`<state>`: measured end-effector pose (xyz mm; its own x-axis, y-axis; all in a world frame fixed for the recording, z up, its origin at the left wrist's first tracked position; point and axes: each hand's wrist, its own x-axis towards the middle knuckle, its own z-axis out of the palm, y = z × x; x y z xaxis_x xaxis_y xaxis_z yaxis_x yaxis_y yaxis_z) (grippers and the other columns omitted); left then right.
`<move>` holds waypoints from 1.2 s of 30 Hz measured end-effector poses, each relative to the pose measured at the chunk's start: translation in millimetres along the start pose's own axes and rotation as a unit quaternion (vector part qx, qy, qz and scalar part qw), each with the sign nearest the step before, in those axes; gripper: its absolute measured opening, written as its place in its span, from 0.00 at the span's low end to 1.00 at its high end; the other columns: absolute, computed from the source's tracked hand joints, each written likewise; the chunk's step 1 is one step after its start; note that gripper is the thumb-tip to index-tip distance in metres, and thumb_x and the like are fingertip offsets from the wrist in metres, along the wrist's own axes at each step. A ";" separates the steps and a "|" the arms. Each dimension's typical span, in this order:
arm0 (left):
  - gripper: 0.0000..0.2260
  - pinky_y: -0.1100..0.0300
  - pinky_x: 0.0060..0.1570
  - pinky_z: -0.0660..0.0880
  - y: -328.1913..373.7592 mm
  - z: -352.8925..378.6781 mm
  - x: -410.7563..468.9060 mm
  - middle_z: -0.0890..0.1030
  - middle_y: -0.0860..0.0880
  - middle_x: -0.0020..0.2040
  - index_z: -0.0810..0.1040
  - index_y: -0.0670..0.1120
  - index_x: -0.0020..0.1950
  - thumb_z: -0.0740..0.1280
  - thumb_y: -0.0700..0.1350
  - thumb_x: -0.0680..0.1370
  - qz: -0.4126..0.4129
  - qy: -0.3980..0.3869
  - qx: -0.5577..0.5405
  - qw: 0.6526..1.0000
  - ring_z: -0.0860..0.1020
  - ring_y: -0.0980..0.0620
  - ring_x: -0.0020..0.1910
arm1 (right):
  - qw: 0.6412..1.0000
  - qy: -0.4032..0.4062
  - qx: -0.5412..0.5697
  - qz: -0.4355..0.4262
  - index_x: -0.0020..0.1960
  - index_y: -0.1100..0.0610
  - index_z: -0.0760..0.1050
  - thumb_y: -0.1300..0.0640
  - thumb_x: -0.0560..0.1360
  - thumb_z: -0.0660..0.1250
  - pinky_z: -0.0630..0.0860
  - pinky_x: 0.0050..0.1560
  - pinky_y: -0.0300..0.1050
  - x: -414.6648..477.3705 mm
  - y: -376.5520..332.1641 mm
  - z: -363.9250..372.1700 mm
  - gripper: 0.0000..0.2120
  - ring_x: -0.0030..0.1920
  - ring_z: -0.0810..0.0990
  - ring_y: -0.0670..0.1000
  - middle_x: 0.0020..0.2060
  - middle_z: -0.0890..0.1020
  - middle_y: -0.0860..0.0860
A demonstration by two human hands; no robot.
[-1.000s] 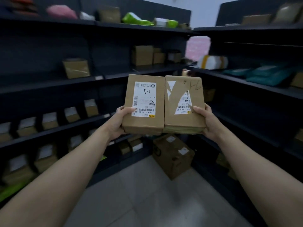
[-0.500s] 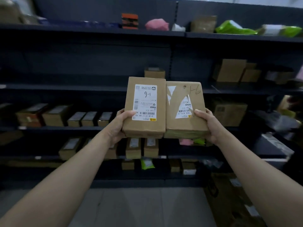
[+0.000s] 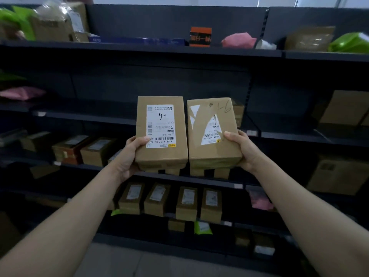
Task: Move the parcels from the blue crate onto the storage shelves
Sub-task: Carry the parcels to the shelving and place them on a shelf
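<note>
Shelving looks midway — left hand (image 3: 129, 155) grips a white-labelled brown cardboard parcel (image 3: 162, 156), right hand (image 3: 243, 149) grips a torn-labelled cardboard parcel (image 3: 212, 150) — neither set on the dark metal shelves (image 3: 89, 118) yet.

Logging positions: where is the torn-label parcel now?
Head view, right of centre: the torn-label parcel is held in the right hand, beside the white-label parcel in the left hand.
</note>
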<state>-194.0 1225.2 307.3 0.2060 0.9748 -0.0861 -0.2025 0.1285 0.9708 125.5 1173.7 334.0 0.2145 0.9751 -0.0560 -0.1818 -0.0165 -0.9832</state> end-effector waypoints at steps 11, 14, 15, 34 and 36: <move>0.36 0.49 0.41 0.79 63.2 -81.7 151.4 0.79 0.42 0.60 0.68 0.51 0.68 0.71 0.60 0.64 -0.017 -0.051 0.050 0.997 0.79 0.43 0.53 | 1.000 0.030 -0.001 -0.005 0.70 0.53 0.66 0.46 0.64 0.76 0.80 0.49 0.59 131.7 -11.1 91.6 0.39 0.55 0.82 0.59 0.58 0.81 0.57; 0.31 0.48 0.44 0.79 73.3 -89.7 185.9 0.78 0.42 0.61 0.67 0.51 0.68 0.70 0.59 0.69 -0.027 -0.064 0.056 0.996 0.78 0.42 0.56 | 0.999 0.037 0.004 0.012 0.69 0.54 0.68 0.47 0.66 0.75 0.80 0.49 0.58 159.7 -16.0 101.8 0.35 0.55 0.82 0.59 0.57 0.82 0.58; 0.29 0.47 0.46 0.79 75.0 -91.4 197.4 0.78 0.42 0.61 0.67 0.51 0.68 0.69 0.59 0.70 -0.027 -0.062 0.058 0.996 0.78 0.42 0.57 | 0.999 0.039 0.001 0.016 0.68 0.55 0.69 0.47 0.67 0.75 0.80 0.48 0.57 168.9 -18.1 104.5 0.33 0.54 0.82 0.59 0.55 0.83 0.58; 0.23 0.49 0.44 0.78 99.7 -85.6 347.0 0.84 0.46 0.52 0.79 0.56 0.58 0.72 0.62 0.66 -0.058 -0.079 0.092 0.991 0.81 0.43 0.52 | 0.986 0.054 -0.065 0.141 0.55 0.51 0.80 0.41 0.59 0.78 0.78 0.44 0.58 310.0 -57.6 111.7 0.27 0.50 0.82 0.60 0.50 0.84 0.56; 0.24 0.47 0.48 0.77 99.4 -82.5 357.4 0.84 0.44 0.54 0.79 0.55 0.58 0.73 0.62 0.65 -0.074 -0.062 0.082 0.992 0.80 0.43 0.54 | 0.983 0.070 -0.061 0.158 0.53 0.52 0.80 0.42 0.58 0.78 0.76 0.40 0.57 318.0 -57.2 107.8 0.27 0.48 0.81 0.61 0.48 0.84 0.56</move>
<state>-219.5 1601.4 354.6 0.3393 0.9166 -0.2113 -0.0047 0.2263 0.9741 100.6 1508.6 391.1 0.2970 0.8772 -0.3772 -0.1465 -0.3485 -0.9258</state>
